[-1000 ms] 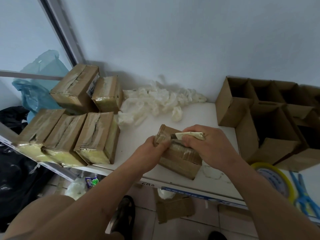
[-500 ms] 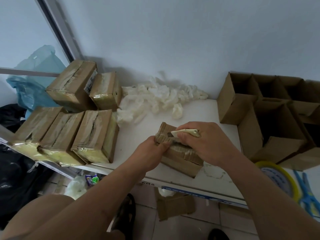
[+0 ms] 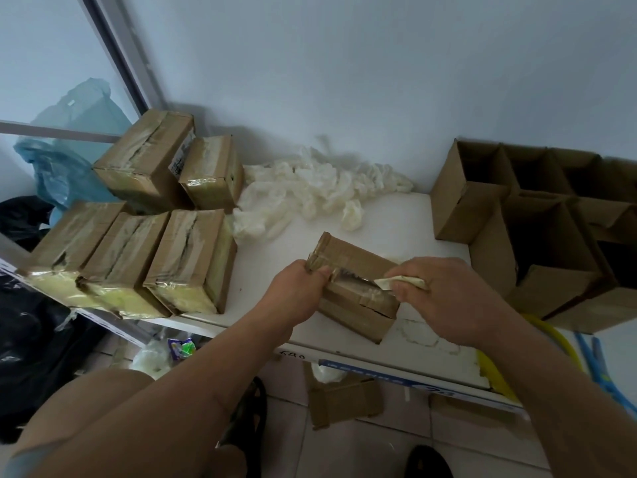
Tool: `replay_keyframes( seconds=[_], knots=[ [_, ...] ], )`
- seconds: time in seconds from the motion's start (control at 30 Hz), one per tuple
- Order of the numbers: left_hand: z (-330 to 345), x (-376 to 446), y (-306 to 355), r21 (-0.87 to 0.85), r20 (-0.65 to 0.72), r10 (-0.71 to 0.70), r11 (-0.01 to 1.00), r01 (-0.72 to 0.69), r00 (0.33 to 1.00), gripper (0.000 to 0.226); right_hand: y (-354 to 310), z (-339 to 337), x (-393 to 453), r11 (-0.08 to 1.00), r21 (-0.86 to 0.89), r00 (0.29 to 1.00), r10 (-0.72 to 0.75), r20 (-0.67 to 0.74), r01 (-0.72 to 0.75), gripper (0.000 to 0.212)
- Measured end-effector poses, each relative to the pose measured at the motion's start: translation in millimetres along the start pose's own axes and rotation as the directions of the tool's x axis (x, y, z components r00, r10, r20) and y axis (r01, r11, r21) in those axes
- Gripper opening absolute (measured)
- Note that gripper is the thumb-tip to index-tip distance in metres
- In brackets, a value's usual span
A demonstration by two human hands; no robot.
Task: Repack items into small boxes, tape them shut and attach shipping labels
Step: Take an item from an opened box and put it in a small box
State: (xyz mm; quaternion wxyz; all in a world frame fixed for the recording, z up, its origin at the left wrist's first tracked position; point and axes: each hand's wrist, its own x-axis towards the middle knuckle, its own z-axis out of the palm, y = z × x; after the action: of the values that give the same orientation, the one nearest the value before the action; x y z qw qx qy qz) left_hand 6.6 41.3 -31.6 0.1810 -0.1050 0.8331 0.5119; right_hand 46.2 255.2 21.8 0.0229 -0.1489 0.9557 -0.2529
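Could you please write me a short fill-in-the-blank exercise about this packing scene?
1. The left hand holds the small ____ on the table.
2. The right hand holds a ____ to its taped top.
3. The open boxes stand to the ____ of it.

Missing: box; knife; right

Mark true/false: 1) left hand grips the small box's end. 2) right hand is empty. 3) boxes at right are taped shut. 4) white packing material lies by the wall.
1) True: the left hand grips the near-left end of the small box.
2) False: the right hand pinches a pale-handled cutter.
3) False: the boxes at right stand open.
4) True: white packing material lies against the wall.
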Motion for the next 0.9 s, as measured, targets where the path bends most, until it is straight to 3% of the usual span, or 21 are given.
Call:
replay_keyframes(
  seconds=[0.13, 0.4, 0.67, 0.83, 0.9],
  knots=[
    [3.2, 1.9, 4.5, 0.062, 0.003, 0.017, 0.998, -0.018, 1.0, 0.03, 8.7, -3.7, -14.1, 0.998, -0.024, 0.998, 0.063, 0.005, -0.062, 0.023],
    [-0.7, 5.4, 10.6, 0.002, 0.062, -0.001, 1.0, 0.0, 0.998, 0.022, 11.9, -33.6, -37.1, 0.99, 0.071, 0.992, 0.122, 0.027, -0.123, 0.023],
    [-13.6, 11.2, 12.6, -0.002, 0.067, -0.02, 1.0, 0.02, 0.998, 0.017, 18.6, -54.0, -46.2, 0.973, 0.056, 0.967, 0.215, 0.137, -0.224, 0.016],
    [-28.3, 18.6, 15.2, 0.003, 0.073, -0.014, 1.0, 0.014, 0.997, 0.011, 24.7, -33.7, -36.4, 0.971, 0.085, 0.975, 0.223, -0.016, -0.221, 0.013],
    [-31.7, 22.3, 14.7, 0.037, 0.096, -0.008, 0.999, 0.004, 0.995, 0.012, 28.0, -12.9, -23.8, 0.978, 0.02, 0.977, 0.208, -0.05, -0.207, 0.022]
  ],
)
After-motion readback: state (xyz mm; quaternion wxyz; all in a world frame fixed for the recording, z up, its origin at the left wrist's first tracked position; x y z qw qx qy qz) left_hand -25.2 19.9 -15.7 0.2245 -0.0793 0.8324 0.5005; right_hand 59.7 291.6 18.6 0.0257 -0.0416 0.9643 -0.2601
